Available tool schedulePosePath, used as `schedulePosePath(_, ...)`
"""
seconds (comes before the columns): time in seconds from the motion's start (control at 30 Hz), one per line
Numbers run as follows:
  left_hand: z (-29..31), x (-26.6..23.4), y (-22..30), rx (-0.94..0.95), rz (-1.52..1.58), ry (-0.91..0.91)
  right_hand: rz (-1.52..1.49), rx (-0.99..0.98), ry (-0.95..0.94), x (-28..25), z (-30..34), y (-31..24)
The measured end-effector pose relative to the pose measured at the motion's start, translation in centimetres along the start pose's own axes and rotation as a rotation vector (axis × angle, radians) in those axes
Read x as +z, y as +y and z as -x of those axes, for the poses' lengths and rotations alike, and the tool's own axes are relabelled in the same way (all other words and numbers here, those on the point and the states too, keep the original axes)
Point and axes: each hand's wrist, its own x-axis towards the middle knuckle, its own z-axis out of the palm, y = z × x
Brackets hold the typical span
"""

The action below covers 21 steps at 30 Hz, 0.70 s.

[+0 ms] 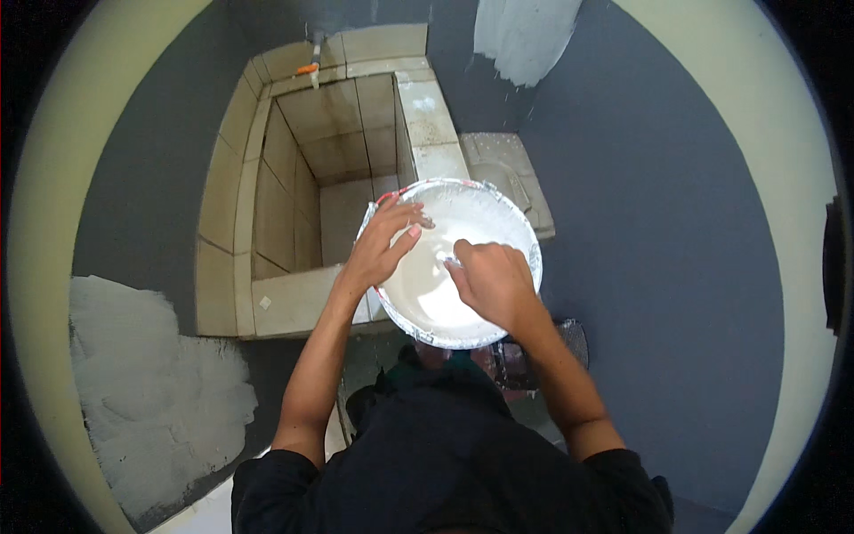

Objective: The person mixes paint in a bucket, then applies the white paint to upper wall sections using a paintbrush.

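Observation:
A round white bucket (495, 222) with a smeared rim stands before me, with white paint-like material (436, 298) inside it. Over its left rim lies my left hand (388, 238), fingers stretched out and apart, with pale smears on the fingertips. My right hand (495, 276) is closed in a fist above the bucket's right half. Something small and whitish shows by its thumb, but what the fist holds is hidden.
A tiled water basin (302, 280) with an orange-handled tap (309, 69) is at the left. Behind the bucket sits a tiled squat-toilet platform (525, 191). Grey walls (658, 240) carry a white patch (151, 392). Dark objects (525, 365) lie beneath my right forearm.

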Motion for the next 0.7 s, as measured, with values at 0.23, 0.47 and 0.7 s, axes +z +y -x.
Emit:
schedulePosePath(0.23, -0.4, 0.7, 7.3, -0.029, -0.113, 0.238, -0.188, 0.118, 0.258, -3.7, 5.9, 0.2)
schedulePosePath(0.47, 0.4, 1.9, 14.3, -0.551, -0.378, 0.337, -0.347, 0.043, 0.36, -7.9, 10.5, -1.9)
schedulePosePath(0.7, 1.4, 1.5, 18.6, -0.474, -0.175, 0.402, -0.32, 0.022, 0.429, -8.3, 13.2, -2.6)
